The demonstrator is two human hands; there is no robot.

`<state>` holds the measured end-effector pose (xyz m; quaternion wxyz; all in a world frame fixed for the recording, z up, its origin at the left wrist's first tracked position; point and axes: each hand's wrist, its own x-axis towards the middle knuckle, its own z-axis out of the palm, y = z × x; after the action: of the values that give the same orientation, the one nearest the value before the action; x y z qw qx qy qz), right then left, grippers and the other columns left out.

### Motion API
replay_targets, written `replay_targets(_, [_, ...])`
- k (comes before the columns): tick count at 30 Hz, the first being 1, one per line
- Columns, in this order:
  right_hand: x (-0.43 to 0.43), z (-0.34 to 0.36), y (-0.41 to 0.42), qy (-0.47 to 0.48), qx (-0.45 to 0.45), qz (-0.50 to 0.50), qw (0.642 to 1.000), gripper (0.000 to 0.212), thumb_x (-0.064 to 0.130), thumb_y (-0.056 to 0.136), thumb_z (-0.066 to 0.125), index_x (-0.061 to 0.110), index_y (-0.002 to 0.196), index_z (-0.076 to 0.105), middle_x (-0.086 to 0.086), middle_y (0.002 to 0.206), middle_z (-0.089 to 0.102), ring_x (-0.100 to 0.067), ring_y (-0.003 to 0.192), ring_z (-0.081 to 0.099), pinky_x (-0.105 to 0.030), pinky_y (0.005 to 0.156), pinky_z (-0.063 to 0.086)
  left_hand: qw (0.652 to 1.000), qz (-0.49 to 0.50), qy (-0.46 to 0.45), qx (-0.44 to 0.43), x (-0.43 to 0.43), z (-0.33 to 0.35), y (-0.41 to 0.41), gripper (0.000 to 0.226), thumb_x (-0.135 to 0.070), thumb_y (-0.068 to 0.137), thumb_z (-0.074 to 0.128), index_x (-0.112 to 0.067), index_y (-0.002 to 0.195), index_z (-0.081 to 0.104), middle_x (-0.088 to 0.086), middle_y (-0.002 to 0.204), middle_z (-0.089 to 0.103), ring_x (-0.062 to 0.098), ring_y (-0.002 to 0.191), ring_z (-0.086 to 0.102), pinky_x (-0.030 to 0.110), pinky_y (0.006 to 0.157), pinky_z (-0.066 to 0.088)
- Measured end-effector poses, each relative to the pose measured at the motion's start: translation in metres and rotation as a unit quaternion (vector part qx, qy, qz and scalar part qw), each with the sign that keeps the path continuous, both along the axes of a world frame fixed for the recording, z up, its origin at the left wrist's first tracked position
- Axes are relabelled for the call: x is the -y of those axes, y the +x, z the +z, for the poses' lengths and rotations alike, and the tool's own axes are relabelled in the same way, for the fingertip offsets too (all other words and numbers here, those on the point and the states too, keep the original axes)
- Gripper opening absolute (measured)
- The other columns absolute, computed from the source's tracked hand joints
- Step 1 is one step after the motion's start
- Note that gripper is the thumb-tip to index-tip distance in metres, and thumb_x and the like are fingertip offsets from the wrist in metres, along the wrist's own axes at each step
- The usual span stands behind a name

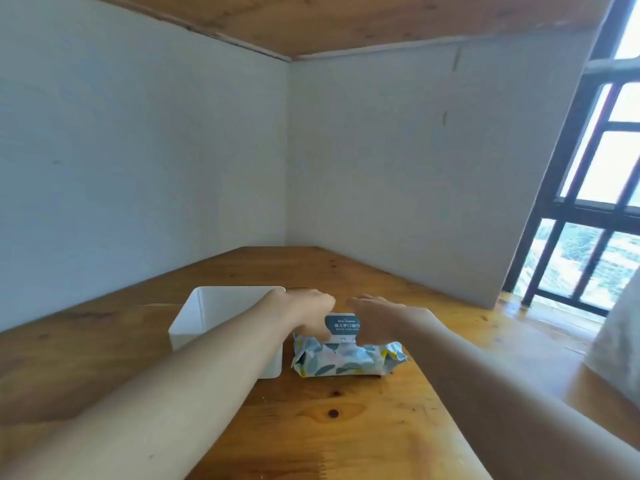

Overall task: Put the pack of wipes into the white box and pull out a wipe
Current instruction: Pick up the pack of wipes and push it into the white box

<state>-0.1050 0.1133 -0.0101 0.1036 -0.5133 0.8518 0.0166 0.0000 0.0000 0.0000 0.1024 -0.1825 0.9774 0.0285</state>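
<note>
A pack of wipes (346,362) with a leaf print lies on the wooden table, its flip lid (342,323) standing upright. Just left of it stands the open white box (194,317). My left hand (308,306) reaches over the box's right edge and rests on the far left part of the pack, fingers curled on it. On the far right part of the pack my right hand (377,313) curls down too. The fingertips of both hands are hidden behind the pack and lid.
The wooden table (329,427) runs into a corner of pale walls. Its right edge drops off toward a window with dark bars (588,237). A pale fabric shape (616,344) sits at the far right.
</note>
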Motion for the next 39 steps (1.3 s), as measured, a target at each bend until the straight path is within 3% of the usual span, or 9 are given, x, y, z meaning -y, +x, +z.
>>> replay_targets(2, [0.0,-0.003,-0.001,-0.005,-0.003,-0.002,1.0,0.054,0.016,0.078,0.066,0.016,0.127,0.043,-0.003,0.121,0.05,-0.025,0.107,0.048,-0.039,0.085,0.048,1.0,0.0,-0.003,0.002,-0.002,-0.003,-0.006,0.036,-0.039,0.083,0.069,-0.016,0.107,0.054,0.005,0.109,0.062,0.027,0.095,0.063,0.045,0.082,0.054])
replay_targets(6, [0.0,-0.011,-0.002,0.015,-0.015,0.002,1.0,0.053,0.016,0.077,0.067,0.015,0.124,0.043,-0.005,0.119,0.048,-0.026,0.104,0.049,-0.038,0.08,0.049,1.0,-0.018,-0.003,0.006,-0.006,-0.008,-0.011,0.039,-0.033,0.081,0.073,-0.013,0.109,0.055,0.008,0.107,0.062,0.027,0.093,0.063,0.035,0.066,0.047])
replay_targets(13, [0.003,-0.015,0.002,0.033,-0.043,0.003,0.999,0.057,0.026,0.079,0.068,0.018,0.128,0.041,-0.006,0.122,0.044,-0.029,0.109,0.041,-0.037,0.075,0.047,1.0,-0.025,-0.005,-0.012,-0.01,-0.013,-0.012,0.051,-0.035,0.078,0.078,-0.014,0.117,0.053,0.0,0.101,0.048,0.022,0.087,0.051,0.036,0.069,0.043])
replay_targets(18, [0.007,-0.013,0.01,0.038,-0.091,0.004,0.995,0.061,0.027,0.077,0.071,0.019,0.13,0.041,-0.007,0.124,0.038,-0.031,0.115,0.036,-0.036,0.075,0.046,0.999,-0.028,-0.003,-0.028,-0.011,-0.022,-0.014,0.048,-0.029,0.075,0.076,-0.014,0.116,0.056,0.002,0.1,0.047,0.024,0.091,0.053,0.041,0.08,0.053])
replay_targets(22, [0.006,-0.015,0.01,0.007,-0.125,0.002,0.992,0.049,0.028,0.079,0.063,0.017,0.123,0.045,-0.008,0.121,0.042,-0.029,0.112,0.038,-0.037,0.074,0.042,0.997,-0.041,-0.005,-0.057,-0.013,-0.025,-0.013,0.043,-0.021,0.077,0.07,-0.009,0.115,0.058,0.005,0.099,0.046,0.025,0.092,0.05,0.036,0.076,0.048])
replay_targets(26, [0.007,-0.013,0.012,-0.018,-0.131,0.001,0.991,0.044,0.028,0.079,0.058,0.014,0.12,0.046,-0.011,0.121,0.044,-0.03,0.113,0.041,-0.038,0.077,0.043,0.996,-0.035,0.013,-0.079,-0.011,-0.024,-0.009,0.042,-0.022,0.081,0.065,-0.006,0.118,0.056,0.008,0.104,0.044,0.029,0.108,0.05,0.035,0.076,0.041])
replay_targets(29, [0.007,-0.008,0.013,-0.034,-0.123,-0.006,0.992,0.048,0.034,0.079,0.059,0.013,0.12,0.046,-0.012,0.122,0.045,-0.03,0.114,0.041,-0.038,0.077,0.041,0.996,-0.024,0.031,-0.074,-0.009,-0.023,-0.009,0.05,-0.032,0.081,0.067,-0.006,0.121,0.054,0.009,0.111,0.044,0.027,0.11,0.045,0.04,0.084,0.044])
replay_targets(32, [0.007,-0.002,0.014,-0.043,-0.118,-0.018,0.992,0.049,0.031,0.078,0.059,0.011,0.12,0.045,-0.013,0.123,0.045,-0.032,0.115,0.039,-0.038,0.075,0.038,0.994,-0.018,0.044,-0.096,-0.006,-0.018,-0.01,0.046,-0.033,0.076,0.075,-0.008,0.11,0.056,0.003,0.1,0.041,0.022,0.098,0.043,0.043,0.085,0.049])
replay_targets(39, [0.003,0.031,0.02,-0.094,-0.14,-0.043,0.985,0.055,0.03,0.076,0.061,0.007,0.122,0.042,-0.017,0.124,0.042,-0.036,0.121,0.034,-0.041,0.078,0.04,0.978,-0.006,0.07,-0.195,-0.005,0.007,-0.014,0.047,-0.02,0.065,0.081,-0.006,0.105,0.06,0.009,0.108,0.052,0.026,0.104,0.05,0.041,0.084,0.051])
